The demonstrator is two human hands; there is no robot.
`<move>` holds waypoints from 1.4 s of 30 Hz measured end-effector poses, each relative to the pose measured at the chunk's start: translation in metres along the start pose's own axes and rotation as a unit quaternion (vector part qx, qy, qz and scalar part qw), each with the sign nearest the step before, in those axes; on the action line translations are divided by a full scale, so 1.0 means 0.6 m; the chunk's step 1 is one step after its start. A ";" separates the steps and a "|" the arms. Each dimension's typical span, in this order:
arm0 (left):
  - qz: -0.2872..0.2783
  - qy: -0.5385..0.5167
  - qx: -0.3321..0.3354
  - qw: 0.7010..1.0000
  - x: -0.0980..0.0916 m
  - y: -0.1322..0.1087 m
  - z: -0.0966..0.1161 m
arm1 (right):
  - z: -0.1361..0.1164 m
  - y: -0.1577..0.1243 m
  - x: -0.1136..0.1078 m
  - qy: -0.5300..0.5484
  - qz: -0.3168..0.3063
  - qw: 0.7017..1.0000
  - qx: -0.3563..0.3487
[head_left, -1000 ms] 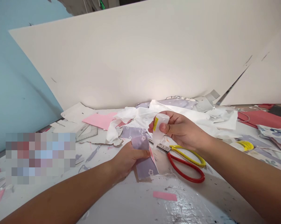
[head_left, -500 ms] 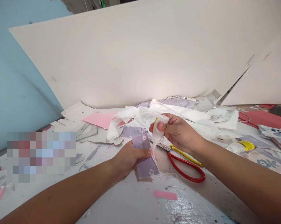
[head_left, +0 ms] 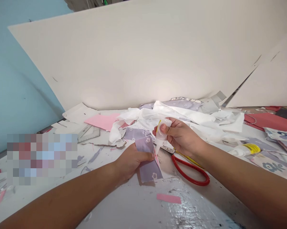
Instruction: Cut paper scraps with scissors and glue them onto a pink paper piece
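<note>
Right hand point(head_left: 181, 136) squeezes glue bottle point(head_left: 162, 133), nozzle down at purple cloth point(head_left: 149, 170) pinched by left hand point(head_left: 131, 160). Best: squeeze gently, thin line, cloth held steady.

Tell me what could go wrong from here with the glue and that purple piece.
1. The glue bottle in the right hand is tipped nozzle-down beside the left hand; a hard squeeze may get glue on it.
2. The purple floral piece is held along one side only, so it might shift.
3. Stray glue could catch the scissors lying close by.
</note>
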State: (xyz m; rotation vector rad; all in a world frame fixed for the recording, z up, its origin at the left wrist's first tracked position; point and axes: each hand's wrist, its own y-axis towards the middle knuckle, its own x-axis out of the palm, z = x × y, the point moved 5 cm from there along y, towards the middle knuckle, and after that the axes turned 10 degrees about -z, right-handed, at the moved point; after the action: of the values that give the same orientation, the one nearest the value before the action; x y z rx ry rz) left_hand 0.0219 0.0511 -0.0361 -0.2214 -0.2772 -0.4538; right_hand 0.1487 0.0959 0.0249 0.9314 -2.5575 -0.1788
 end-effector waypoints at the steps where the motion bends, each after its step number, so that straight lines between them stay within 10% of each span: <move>1: 0.001 -0.002 0.000 1.000 0.000 0.000 0.000 | 0.001 0.000 0.000 0.002 0.001 1.000 -0.001; 24: -0.033 -0.003 0.011 0.999 -0.004 0.004 -0.004 | 0.008 -0.004 0.000 -0.018 0.030 0.999 0.005; 34: 0.011 0.005 0.007 1.000 -0.001 0.000 0.004 | -0.024 -0.037 0.067 -0.343 -0.046 0.938 -0.028; 42: -0.014 -0.013 0.013 1.000 0.009 0.000 0.006 | -0.042 -0.033 0.040 -0.214 0.087 0.971 -0.063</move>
State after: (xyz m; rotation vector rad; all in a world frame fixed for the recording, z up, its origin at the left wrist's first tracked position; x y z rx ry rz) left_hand 0.0258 0.0502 -0.0311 -0.1980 -0.3120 -0.4744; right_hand 0.1545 0.0658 0.0505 0.6721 -2.9588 -0.5354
